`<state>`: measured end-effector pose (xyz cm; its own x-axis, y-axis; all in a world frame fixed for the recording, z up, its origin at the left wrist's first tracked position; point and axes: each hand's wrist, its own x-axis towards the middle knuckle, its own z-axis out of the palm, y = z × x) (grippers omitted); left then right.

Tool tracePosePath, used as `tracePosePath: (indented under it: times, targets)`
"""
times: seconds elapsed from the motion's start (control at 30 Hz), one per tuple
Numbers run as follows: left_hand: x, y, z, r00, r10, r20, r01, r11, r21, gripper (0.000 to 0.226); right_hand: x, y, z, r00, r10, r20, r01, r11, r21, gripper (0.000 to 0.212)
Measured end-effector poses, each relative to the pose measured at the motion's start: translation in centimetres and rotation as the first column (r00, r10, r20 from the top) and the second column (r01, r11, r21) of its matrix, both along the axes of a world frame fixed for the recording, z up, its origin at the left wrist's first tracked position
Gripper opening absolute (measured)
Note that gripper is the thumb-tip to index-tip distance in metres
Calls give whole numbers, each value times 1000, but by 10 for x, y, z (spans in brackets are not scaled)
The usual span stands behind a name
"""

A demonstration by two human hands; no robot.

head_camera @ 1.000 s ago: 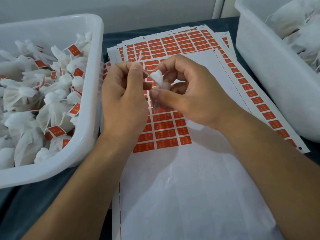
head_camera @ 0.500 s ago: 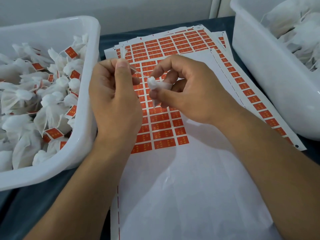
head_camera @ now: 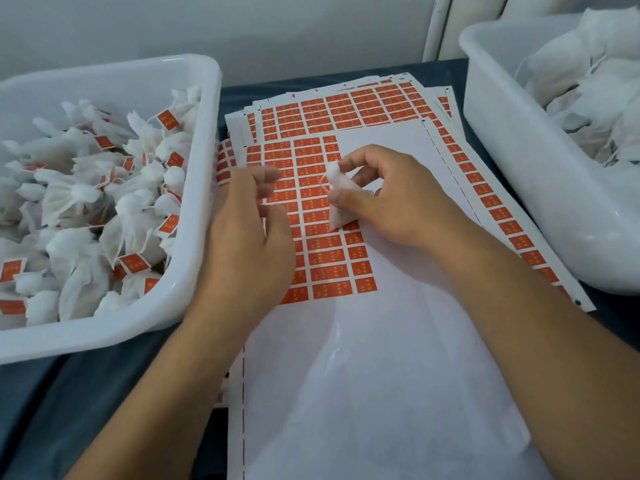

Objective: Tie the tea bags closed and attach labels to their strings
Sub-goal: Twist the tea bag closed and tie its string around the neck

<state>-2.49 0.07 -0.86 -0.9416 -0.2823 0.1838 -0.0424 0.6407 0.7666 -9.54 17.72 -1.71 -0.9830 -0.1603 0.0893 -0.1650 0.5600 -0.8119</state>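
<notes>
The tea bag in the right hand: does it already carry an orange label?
No, the tea bag pinched by the right hand shows no label.

Bins sitting either side of your label sheets

Your left bin (head_camera: 207, 140) is holding tied bags (head_camera: 69, 195); your right bin (head_camera: 519, 161) is holding loose bags (head_camera: 595, 84). Label sheets (head_camera: 346, 109) are lying between them, a blank sheet (head_camera: 381, 375) lying on top nearest you.

Even soft light; left hand (head_camera: 254, 216) motion-blurred.

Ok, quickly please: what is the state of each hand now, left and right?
Left hand: blurred over the label sheet; whether it pinches anything cannot be told.
Right hand: pinching a tea bag between thumb and fingers.
</notes>
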Motion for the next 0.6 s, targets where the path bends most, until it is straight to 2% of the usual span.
tracePosePath:
  times: [0.17,0.3,0.37,0.47,0.6]
  targets:
    - [65,-22,-11,984,-120,130,138,981,-139,29,0,1,0,996,4,92,0,999,-45,32]
    - [107,-37,-10,980,-139,144,159,977,-142,34,0,2,2,986,-4,164,17,997,-77,31]
    - [119,-43,-9,982,-109,154,121,990,-71,35,0,2,5,987,-6,160,5,1000,10,35]
    - [125,-48,-7,977,-100,188,78,989,123,33,0,3,7,990,-4,143,-11,994,106,38]
    - [119,-50,-4,960,-158,232,62,925,375,27,6,7,10,992,15,124,-46,968,249,49]
